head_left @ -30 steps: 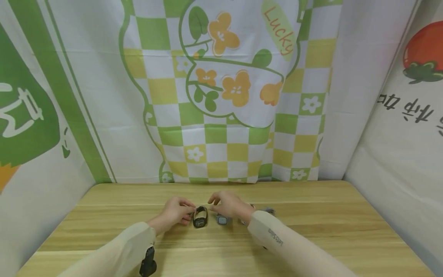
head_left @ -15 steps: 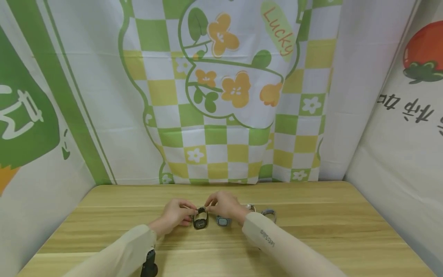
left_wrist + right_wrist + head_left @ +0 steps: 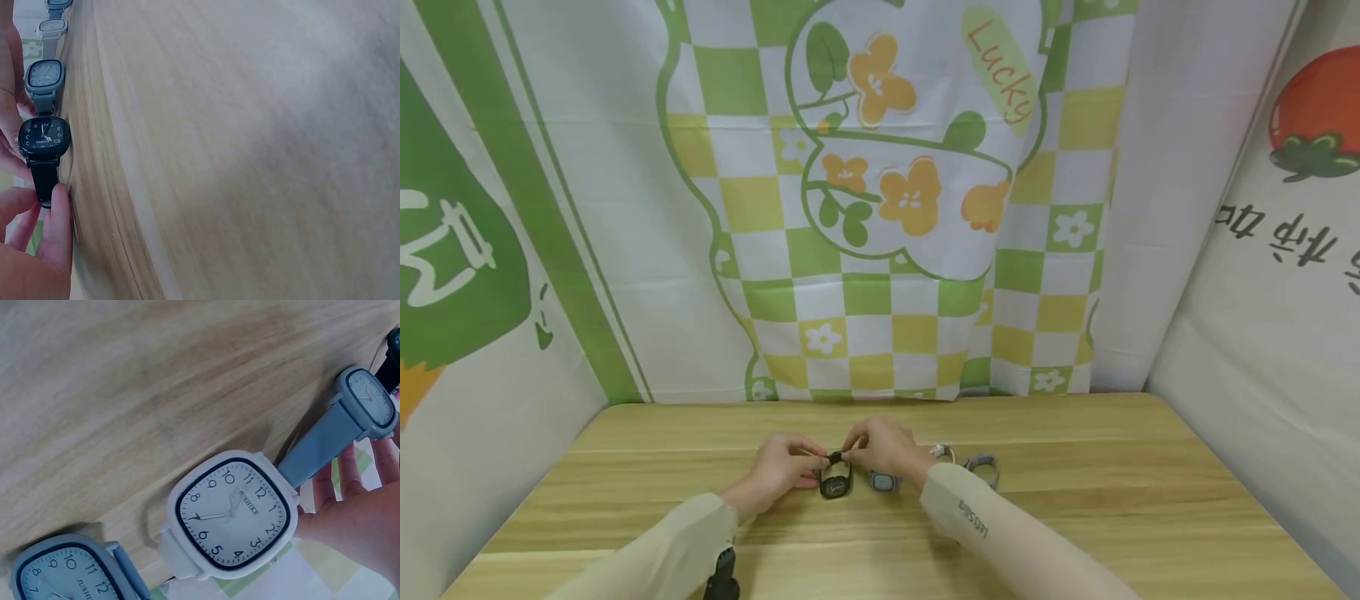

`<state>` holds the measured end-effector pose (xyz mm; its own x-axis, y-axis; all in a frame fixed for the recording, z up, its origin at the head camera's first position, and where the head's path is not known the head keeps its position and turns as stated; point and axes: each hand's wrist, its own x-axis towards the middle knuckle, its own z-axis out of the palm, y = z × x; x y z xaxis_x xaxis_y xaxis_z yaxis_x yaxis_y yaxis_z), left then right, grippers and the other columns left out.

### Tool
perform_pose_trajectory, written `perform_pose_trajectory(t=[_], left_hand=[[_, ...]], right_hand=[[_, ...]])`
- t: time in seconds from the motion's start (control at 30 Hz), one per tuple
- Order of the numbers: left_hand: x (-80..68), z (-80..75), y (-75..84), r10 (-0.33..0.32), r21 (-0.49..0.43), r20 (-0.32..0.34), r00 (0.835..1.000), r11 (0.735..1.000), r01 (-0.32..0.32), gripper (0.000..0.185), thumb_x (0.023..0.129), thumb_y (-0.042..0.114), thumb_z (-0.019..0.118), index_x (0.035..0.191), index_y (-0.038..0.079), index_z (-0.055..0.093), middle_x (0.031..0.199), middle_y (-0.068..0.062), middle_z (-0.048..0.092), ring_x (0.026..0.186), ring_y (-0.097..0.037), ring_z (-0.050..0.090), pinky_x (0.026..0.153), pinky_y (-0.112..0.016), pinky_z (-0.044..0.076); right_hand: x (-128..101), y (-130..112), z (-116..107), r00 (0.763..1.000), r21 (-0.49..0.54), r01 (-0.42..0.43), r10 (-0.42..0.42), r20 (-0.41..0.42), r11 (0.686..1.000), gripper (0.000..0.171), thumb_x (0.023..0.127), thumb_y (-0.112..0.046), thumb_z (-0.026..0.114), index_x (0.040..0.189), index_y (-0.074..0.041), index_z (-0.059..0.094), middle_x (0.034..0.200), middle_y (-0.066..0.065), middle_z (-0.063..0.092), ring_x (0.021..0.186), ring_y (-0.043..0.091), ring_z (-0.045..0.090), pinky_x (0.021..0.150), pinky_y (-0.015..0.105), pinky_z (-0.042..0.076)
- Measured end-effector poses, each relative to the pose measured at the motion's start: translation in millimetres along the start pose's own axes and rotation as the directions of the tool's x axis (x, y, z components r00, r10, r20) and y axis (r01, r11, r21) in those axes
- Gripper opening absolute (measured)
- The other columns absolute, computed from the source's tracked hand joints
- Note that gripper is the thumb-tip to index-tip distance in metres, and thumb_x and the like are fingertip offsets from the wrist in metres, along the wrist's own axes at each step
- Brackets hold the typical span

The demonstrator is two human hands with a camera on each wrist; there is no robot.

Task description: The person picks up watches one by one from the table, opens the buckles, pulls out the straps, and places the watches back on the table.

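A black square-faced watch [image 3: 835, 481] stands on the wooden table [image 3: 1075, 517], its strap looped upward. My left hand [image 3: 815, 468] pinches the strap from the left, and the left wrist view shows my fingers [image 3: 55, 228] curled round the strap below the black watch's dial [image 3: 42, 137]. My right hand [image 3: 850, 455] pinches the top of the same strap from the right. The right wrist view shows only the edge of the black watch [image 3: 394, 341], past my right hand's fingers [image 3: 350, 481].
Three more watches lie in a row to the right: a blue-grey watch [image 3: 883, 481] [image 3: 369, 395], a white watch [image 3: 942, 452] [image 3: 231, 512] partly behind my right wrist, and another blue one [image 3: 983, 467] [image 3: 59, 575]. Printed cloth walls [image 3: 880, 208] close in the table.
My right hand has moved left from above the blue-grey watch to the black watch's strap, uncovering the watches to the right. My left hand has stayed on the black watch.
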<state>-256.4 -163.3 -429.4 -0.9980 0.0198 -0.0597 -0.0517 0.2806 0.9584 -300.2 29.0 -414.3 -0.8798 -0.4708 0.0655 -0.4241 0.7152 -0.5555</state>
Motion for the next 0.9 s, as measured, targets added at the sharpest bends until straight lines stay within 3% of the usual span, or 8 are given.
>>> perform_pose_trajectory(t=[0.43, 0.73, 0.9], left_hand=[[-0.5, 2.1, 1.1, 0.050, 0.037, -0.023, 0.998, 0.998, -0.049, 0.008, 0.090, -0.010, 0.073, 0.096, -0.015, 0.074, 0.089, -0.017, 0.077, 0.068, -0.018, 0.071, 0.066, -0.035, 0.065], [-0.9, -0.6, -1.5, 0.084, -0.016, 0.000, 0.996, 0.996, -0.084, 0.011, 0.089, -0.010, 0.071, 0.098, -0.017, 0.073, 0.088, -0.016, 0.078, 0.067, -0.016, 0.072, 0.065, -0.031, 0.064], [-0.5, -0.7, -1.5, 0.088, -0.009, 0.000, 0.996, 0.996, -0.088, 0.013, 0.090, -0.010, 0.073, 0.100, -0.017, 0.073, 0.091, -0.017, 0.078, 0.070, -0.019, 0.074, 0.066, -0.033, 0.065]], right_hand=[[-2.9, -0.3, -2.0, 1.000, 0.009, 0.000, 0.000, 0.018, 1.000, 0.006, 0.096, -0.020, 0.079, 0.100, -0.019, 0.083, 0.098, 0.002, 0.078, 0.096, 0.022, 0.070, 0.091, 0.056, 0.049], [-2.4, 1.5, -4.8, 0.999, -0.004, 0.012, -0.011, 0.051, 1.000, 0.008, 0.096, -0.024, 0.080, 0.103, -0.020, 0.082, 0.104, 0.001, 0.079, 0.102, 0.023, 0.070, 0.097, 0.060, 0.043], [-3.7, 0.3, -9.0, 0.998, 0.043, -0.001, -0.002, 0.068, 0.999, 0.009, 0.096, -0.022, 0.080, 0.104, -0.019, 0.082, 0.105, 0.001, 0.079, 0.102, 0.024, 0.071, 0.110, 0.078, 0.029]])
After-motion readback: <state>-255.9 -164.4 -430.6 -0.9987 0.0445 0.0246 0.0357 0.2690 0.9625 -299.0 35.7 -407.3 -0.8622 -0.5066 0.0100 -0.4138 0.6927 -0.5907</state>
